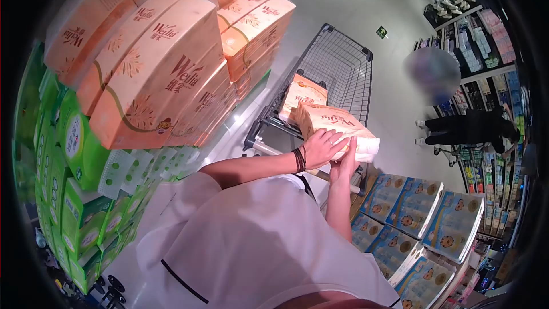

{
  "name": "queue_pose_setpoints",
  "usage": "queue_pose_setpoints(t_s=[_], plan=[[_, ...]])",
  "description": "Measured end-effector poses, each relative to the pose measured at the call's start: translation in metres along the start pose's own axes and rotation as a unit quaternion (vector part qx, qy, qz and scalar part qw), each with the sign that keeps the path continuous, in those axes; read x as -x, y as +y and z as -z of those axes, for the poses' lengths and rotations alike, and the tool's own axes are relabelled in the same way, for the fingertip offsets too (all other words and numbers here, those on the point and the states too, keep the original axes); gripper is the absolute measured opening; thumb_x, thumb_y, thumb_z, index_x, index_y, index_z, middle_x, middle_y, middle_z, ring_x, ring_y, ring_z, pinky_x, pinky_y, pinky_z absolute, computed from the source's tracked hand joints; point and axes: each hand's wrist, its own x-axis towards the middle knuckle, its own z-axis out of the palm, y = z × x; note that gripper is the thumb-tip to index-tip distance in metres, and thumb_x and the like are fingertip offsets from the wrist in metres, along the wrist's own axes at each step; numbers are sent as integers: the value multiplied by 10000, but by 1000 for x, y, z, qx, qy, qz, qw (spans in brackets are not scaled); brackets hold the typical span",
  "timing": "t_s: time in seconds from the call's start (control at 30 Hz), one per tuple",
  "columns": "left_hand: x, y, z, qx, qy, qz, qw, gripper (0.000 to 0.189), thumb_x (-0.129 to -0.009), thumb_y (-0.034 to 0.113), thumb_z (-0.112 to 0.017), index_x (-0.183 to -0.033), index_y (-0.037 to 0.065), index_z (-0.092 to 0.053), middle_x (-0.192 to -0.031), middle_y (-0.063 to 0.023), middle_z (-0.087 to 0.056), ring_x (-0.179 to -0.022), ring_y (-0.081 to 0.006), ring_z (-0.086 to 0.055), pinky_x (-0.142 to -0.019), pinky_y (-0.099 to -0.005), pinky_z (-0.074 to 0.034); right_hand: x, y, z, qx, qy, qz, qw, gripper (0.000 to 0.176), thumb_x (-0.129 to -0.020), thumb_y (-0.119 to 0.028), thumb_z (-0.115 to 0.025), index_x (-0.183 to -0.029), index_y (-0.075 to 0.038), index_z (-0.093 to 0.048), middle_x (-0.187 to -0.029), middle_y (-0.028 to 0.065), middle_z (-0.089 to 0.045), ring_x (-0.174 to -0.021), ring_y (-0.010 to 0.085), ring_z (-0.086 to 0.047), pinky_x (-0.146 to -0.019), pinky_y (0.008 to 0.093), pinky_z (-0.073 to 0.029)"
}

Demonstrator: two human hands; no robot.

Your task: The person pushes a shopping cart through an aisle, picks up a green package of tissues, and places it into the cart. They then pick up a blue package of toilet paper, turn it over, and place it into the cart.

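An orange-and-white pack of tissues point(337, 120) is tilted over the near end of the shopping cart point(359, 74), between my two hands. My left hand point(322, 147), with dark bands at its wrist, presses its bent fingers against the near side of the pack. At the pack's lower corner my right hand point(347, 159) grips with the thumb on top, its other fingers mostly hidden underneath. Just behind the held pack, a second orange tissue pack point(306, 92) lies at the cart's near end.
To the left, orange tissue packs point(166, 63) are stacked above green packs point(86, 143). Blue-and-white packages point(409, 206) are piled at the lower right. Beyond the aisle floor point(354, 6), a person in dark clothes point(472, 130) stands by shelves point(480, 46).
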Motion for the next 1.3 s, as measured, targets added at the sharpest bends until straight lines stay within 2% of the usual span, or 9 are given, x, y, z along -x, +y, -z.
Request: queue_pose_setpoints(t_s=[0.2, 0.3, 0.43, 0.6, 0.77, 0.9, 1.0, 1.13, 1.3], plan=[[-25, -12, -30, 43, 31, -5, 999, 556, -899, 225, -613, -1441, 109, -562, -1412, -132, -592, -1238, -284, -593, -1003, -408, -457, -59, -26, -15, 4, 17, 19, 1000, 687, -903, -376, -817, -1433, -58, -517, -1393, 158, -578, -1160, 266, -648, -897, 468, -592], [-28, -12, -46, 49, 17, -7, 999, 557, -894, 211, -644, -1438, 122, -568, -1492, -128, -544, -1325, -282, -556, -1043, -417, -448, -80, -34, -36, 40, 0, 110, 993, 708, -902, -124, -759, -1473, 0, -359, -1434, 217, -529, -1162, 301, -663, -900, 420, -624], [-25, -37, -56, 267, 6, 24, 963, 737, -834, 200, -757, -1516, 133, -486, -1578, -115, -455, -1443, -290, -449, -1194, -495, -357, -109, -54, -50, 78, -24, 143, 986, 739, -868, 10, -673, -1498, -25, -291, -1468, 226, -499, -1239, 325, -623, -971, 451, -599], [-13, -73, -55, 243, -35, 204, 948, 865, -844, 285, -790, -1581, 110, -372, -1633, -200, -314, -1531, -360, -306, -1265, -531, -243, -167, -79, -51, 52, -103, 82, 990, 748, -890, -35, -649, -1540, -55, -279, -1490, 229, -479, -1311, 383, -569, -1057, 507, -552], [-28, -82, -73, 114, -82, 341, 929, 890, -869, 357, -771, -1584, 52, -337, -1593, -235, -350, -1356, -399, -506, -1097, -451, -465, -224, -113, -61, 89, -185, 74, 976, 764, -902, -73, -634, -1566, 2, -265, -1438, 256, -522, -1228, 388, -636, -988, 486, -606], [-45, -90, -76, 162, -4, 409, 898, 1037, -831, 431, -795, -1621, 46, -244, -1586, -240, -353, -1400, -387, -458, -1092, -444, -465, -278, -160, -73, 132, -297, 59, 944, 899, -792, -93, -694, -1550, 67, -238, -1429, 287, -500, -1232, 394, -628, -1008, 504, -596], [-55, -105, -74, 281, 95, 498, 815, 1076, -832, 472, -800, -1622, 25, -223, -1593, -236, -350, -1422, -368, -449, -1109, -442, -462, -305, -201, -104, 101, -443, 24, 890, 1004, -681, -78, -731, -1556, 36, -253, -1449, 279, -485, -1254, 407, -604, -1060, 503, -552], [-54, -121, -63, 560, 238, 529, 591, 1231, -802, 499, -857, -1665, 162, -46, -1633, -205, -304, -1443, -319, -418, -1107, -477, -465, -345, -217, -149, 146, -473, 29, 868, 1086, -591, -101, -760, -1549, 41, -269, -1436, 254, -501, -1267, 394, -594, -1099, 480, -508], [-56, -164, -26, 473, 358, 559, 579, 1259, -750, 139, -934, -1674, 203, -81, -1576, -168, -383, -1387, -242, -474, -979, -366, -589, -360, -205, -236, 149, -560, -3, 815, 1092, -550, -117, -745, -1538, 42, -310, -1410, 245, -538, -1263, 388, -599, -1094, 467, -520]])
